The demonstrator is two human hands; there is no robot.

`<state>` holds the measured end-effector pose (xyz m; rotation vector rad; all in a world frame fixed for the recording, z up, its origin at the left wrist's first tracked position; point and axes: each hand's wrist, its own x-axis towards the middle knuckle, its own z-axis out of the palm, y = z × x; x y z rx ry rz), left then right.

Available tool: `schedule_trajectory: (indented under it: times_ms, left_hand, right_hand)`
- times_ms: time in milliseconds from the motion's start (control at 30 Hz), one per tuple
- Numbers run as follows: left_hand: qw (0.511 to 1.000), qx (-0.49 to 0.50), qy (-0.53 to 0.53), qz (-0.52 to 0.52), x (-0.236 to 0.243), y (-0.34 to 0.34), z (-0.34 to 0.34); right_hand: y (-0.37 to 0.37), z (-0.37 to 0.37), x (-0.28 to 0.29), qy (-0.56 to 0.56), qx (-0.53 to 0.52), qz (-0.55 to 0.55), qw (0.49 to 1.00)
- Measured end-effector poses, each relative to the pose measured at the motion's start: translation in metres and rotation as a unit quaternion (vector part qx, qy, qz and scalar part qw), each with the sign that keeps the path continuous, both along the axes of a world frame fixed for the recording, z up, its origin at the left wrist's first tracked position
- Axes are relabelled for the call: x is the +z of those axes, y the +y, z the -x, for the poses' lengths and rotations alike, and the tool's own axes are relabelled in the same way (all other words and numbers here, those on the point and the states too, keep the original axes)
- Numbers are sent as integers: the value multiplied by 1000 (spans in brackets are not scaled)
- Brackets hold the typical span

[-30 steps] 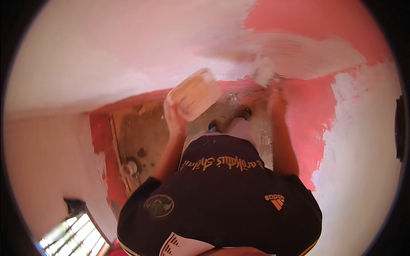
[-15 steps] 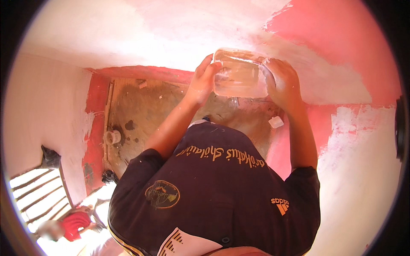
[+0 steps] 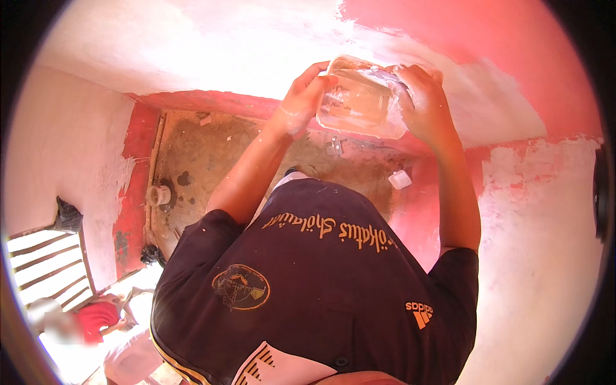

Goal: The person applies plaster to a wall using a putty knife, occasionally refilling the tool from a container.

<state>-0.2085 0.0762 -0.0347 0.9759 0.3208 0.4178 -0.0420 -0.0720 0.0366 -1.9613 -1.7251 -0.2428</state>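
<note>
A see-through rectangular plastic tub (image 3: 359, 102), streaked inside with whitish paste, is held up in front of the wall. My left hand (image 3: 303, 102) grips its left side, thumb over the rim and fingers behind. At the right side, my right hand (image 3: 423, 102) is closed round the rim and the far corner. Whitish smears mark both hands. By the right fingertips lies a pale greyish patch inside the rim; whether it is paste or a thin tool I cannot tell.
Ahead rises a wall (image 3: 256, 45), patchy white over pink. On the brown floor (image 3: 218, 147) stand a small white bucket (image 3: 159, 195) at left and a white box-like piece (image 3: 400, 179) at right. Lower left, a person in red (image 3: 97, 319) is near a barred window (image 3: 48, 266).
The tub has tipped, its right side now lower, and sits slightly higher in view. My right fingers have shifted along its far corner. The whole view has turned a little.
</note>
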Motion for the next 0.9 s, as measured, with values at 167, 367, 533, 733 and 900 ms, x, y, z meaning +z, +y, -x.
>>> schedule_trajectory:
  times_ms: [167, 367, 533, 733, 900]
  left_hand:
    - [990, -52, -64, 115, -15, -30, -25]
    - [982, -75, -46, 168, -16, -69, -44]
    - [991, -76, -44, 106, -10, -83, -51]
    - [961, 4, -195, 194, -13, -101, -65]
    - [923, 77, -307, 217, -26, -117, -88]
  right_hand:
    - [-34, -26, 1, 66, -18, -36, 997]
    - [-62, -60, 6, 51, 43, -59, 996]
    - [-78, -70, 8, 188, 22, 5, 982]
    - [-71, -59, 28, 366, -18, -25, 930]
    - [-52, -54, 10, 457, 30, -56, 887]
